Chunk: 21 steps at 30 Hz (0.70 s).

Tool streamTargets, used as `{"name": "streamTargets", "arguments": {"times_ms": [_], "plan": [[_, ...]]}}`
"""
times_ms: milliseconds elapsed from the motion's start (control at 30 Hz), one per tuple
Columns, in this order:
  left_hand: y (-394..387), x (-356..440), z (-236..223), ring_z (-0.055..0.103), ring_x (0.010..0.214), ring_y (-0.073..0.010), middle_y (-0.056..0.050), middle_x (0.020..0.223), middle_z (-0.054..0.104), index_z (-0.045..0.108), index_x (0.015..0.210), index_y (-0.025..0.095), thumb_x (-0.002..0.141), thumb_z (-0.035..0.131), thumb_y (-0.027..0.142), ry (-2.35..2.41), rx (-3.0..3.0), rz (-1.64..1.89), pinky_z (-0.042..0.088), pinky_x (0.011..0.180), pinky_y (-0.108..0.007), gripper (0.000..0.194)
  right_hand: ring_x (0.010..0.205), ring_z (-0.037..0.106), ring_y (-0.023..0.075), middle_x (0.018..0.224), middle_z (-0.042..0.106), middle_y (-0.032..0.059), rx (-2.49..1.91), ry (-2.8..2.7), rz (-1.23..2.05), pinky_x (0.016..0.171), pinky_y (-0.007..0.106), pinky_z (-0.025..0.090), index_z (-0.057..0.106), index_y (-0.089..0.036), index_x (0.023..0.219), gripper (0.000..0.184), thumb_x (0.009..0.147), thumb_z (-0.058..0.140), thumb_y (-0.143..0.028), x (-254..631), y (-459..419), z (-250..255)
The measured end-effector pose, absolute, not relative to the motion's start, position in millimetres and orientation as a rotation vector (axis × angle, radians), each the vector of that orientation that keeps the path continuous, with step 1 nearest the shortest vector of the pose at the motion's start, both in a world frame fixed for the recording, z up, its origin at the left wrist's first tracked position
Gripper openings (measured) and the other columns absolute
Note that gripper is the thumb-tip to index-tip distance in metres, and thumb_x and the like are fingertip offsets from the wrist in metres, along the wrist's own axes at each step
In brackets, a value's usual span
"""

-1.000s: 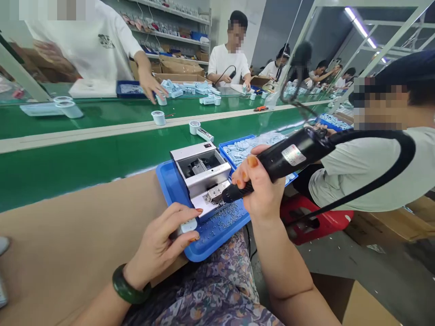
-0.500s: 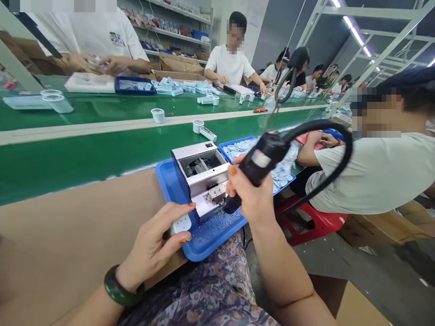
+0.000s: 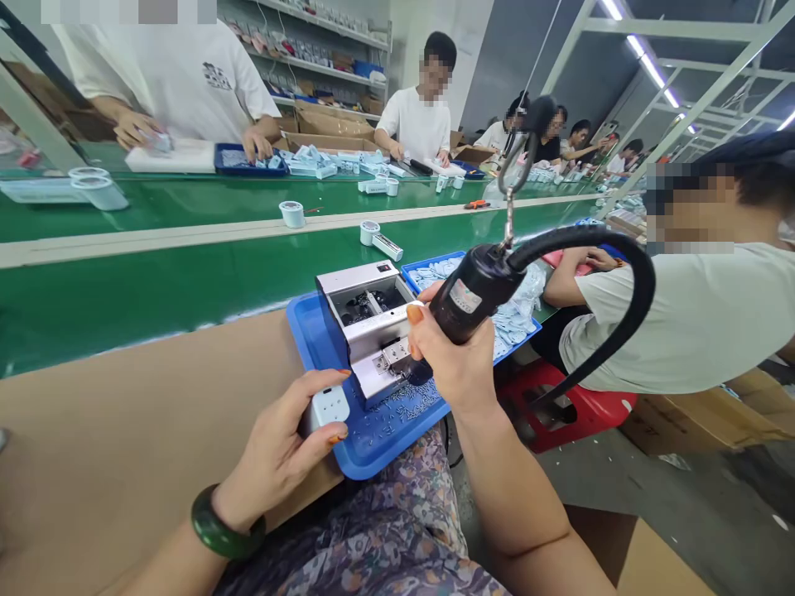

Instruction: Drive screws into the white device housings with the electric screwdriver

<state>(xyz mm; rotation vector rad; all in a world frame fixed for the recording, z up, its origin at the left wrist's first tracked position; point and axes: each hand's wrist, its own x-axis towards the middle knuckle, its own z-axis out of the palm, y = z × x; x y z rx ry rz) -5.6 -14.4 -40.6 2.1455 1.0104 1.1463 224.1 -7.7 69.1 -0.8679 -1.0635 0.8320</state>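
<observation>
Left hand (image 3: pixel 279 455) closed firmly around a white plastic socket housing (image 3: pixel 328 407), low center of the frame, just beside a blue tray (image 3: pixel 309 339) scattered with small screws (image 3: pixel 397 411). Right hand (image 3: pixel 453 368) wrapped tightly around a black electric screwdriver (image 3: pixel 475 298), its lower end near the front of a silver screw feeder (image 3: pixel 366 327) on that tray. Above, a metal hook (image 3: pixel 509 223) and a black cord (image 3: pixel 596 234); behind, a green conveyor belt (image 3: pixel 155 290).

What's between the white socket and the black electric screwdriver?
In the head view, the white socket and black electric screwdriver have a silver screw feeder between them, on a blue tray.
</observation>
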Motion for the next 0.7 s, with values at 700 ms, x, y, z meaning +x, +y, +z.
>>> {"name": "streamTargets", "arguments": {"times_ms": [700], "plan": [[-19,12,-24,0.077,0.081,-0.0217,-0.008,0.105,0.079,0.062,0.13,0.024,0.106,0.059,0.057,0.886,2.308,1.085,0.061,0.071,-0.03,0.041,0.037,0.042,0.0061,0.055,0.048,-0.0151,-0.583,-0.985,1.014,0.047,0.026,0.041,0.052,-0.029,0.089,0.032,0.084,0.083,-0.034,190,-39,129]]}}
